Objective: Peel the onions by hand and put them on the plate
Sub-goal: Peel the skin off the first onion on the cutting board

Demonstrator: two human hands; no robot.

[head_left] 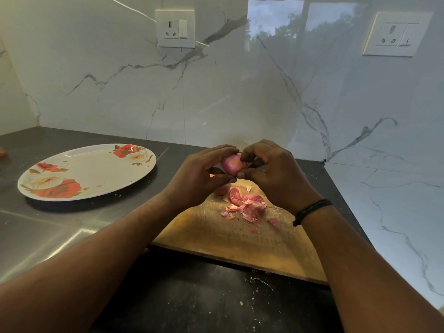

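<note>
A small pink-purple onion [231, 164] is held in the air above the far end of a wooden cutting board [228, 234]. My left hand [201, 174] grips it from the left, thumb underneath. My right hand [271, 169] pinches it from the right, fingertips on its top and thumb at its bottom. A second onion [222, 189] lies on the board just below my left hand, partly hidden. A pile of pink onion skins [247, 205] lies on the board. The white plate with red roses [86, 173] sits on the counter to the left, with only a tiny skin scrap on it.
The dark counter [204, 296] carries scattered skin crumbs near its front. A steel surface [36, 236] lies at the left below the plate. The marble wall with two sockets [175, 28] closes off the back and right. A small orange object [2, 152] shows at the far left edge.
</note>
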